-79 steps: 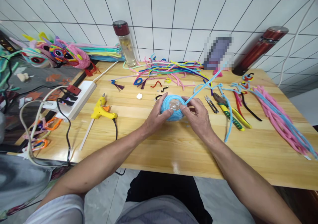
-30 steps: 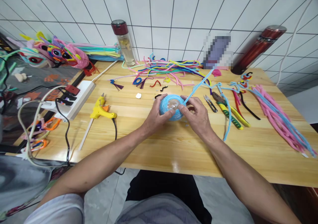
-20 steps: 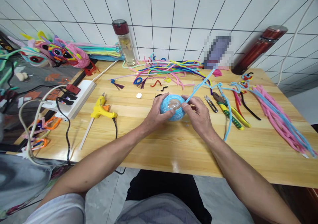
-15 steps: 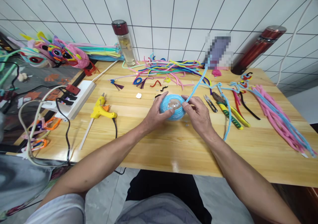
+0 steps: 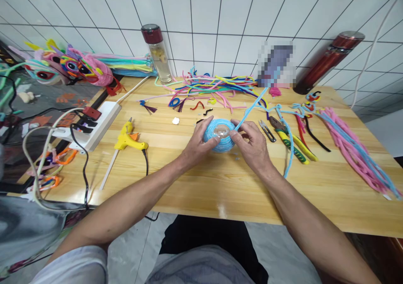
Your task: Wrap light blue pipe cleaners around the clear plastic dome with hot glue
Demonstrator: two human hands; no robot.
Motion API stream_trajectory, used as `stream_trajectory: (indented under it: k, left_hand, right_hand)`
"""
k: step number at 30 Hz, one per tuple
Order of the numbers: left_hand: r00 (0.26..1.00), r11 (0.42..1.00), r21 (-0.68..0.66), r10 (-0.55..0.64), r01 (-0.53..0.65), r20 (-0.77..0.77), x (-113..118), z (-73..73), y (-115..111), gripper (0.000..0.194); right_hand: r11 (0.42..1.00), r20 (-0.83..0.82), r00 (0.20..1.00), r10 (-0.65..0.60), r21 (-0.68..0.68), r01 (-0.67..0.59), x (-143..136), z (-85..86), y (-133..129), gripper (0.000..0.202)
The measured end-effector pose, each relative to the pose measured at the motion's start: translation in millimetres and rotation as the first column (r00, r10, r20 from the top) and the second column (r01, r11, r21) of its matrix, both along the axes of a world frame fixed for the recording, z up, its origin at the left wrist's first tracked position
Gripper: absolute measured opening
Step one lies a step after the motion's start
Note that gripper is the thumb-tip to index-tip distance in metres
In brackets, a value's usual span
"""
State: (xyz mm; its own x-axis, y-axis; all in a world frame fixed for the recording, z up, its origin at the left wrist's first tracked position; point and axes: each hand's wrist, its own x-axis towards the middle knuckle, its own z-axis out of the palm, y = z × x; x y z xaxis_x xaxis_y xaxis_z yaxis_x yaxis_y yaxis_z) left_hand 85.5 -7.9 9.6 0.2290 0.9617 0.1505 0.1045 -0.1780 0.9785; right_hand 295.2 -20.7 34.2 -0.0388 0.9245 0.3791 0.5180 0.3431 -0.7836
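Observation:
A round coil of light blue pipe cleaner [image 5: 223, 146] is wound about a clear centre, above the middle of the table. My left hand [image 5: 203, 143] grips its left side, thumb on the near rim. At the coil's right edge, my right hand [image 5: 252, 143] pinches the blue strand, whose loose end [image 5: 256, 101] sticks up toward the back right. To the right lie small snips [image 5: 267, 131] and green-yellow pliers [image 5: 291, 143], with another blue strand across the pliers.
A yellow glue gun [image 5: 129, 138] and a white power strip [image 5: 99, 126] lie left. Pipe cleaners [image 5: 208, 85], a glass bottle [image 5: 159, 59] and a red thermos [image 5: 330, 61] line the back. Pink bundles [image 5: 349, 149] lie right.
The free end of the blue strand has swung further right and leans more. Both hands stay on the coil, which has tilted slightly.

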Motion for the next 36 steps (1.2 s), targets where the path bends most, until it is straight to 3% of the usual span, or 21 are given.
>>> stream_trajectory:
  k: [4, 8, 12, 19, 36]
  left_hand:
    - [0.996, 0.999, -0.050, -0.002, 0.006, 0.092, 2.9, -1.5, -3.0, 0.087]
    - [0.986, 0.996, -0.090, -0.012, 0.027, 0.168, 4.9, -1.0, -4.1, 0.078]
    - [0.991, 0.996, -0.082, -0.007, 0.018, 0.134, 3.9, 0.8, -5.5, 0.075]
    - [0.998, 0.997, -0.067, -0.020, 0.025, 0.066, 5.4, -0.1, -8.4, 0.090]
    - [0.995, 0.995, -0.066, -0.069, 0.074, 0.077, 2.3, 4.2, -5.2, 0.086]
  right_hand:
    - [1.000, 0.006, 1.000, -0.002, 0.003, 0.002, 0.6, -0.1, 0.1, 0.047]
    - [1.000, 0.023, 1.000, -0.009, 0.004, 0.009, 0.6, -0.2, -0.1, 0.045]
    - [1.000, 0.033, 0.999, -0.027, 0.015, 0.026, -0.8, 0.0, -1.0, 0.046]
    - [0.999, 0.038, 0.999, -0.034, 0.020, 0.033, -1.7, -0.3, -2.6, 0.046]
    - [0.998, 0.029, 1.000, 0.009, 0.066, -0.011, -0.8, 6.2, -1.9, 0.037]
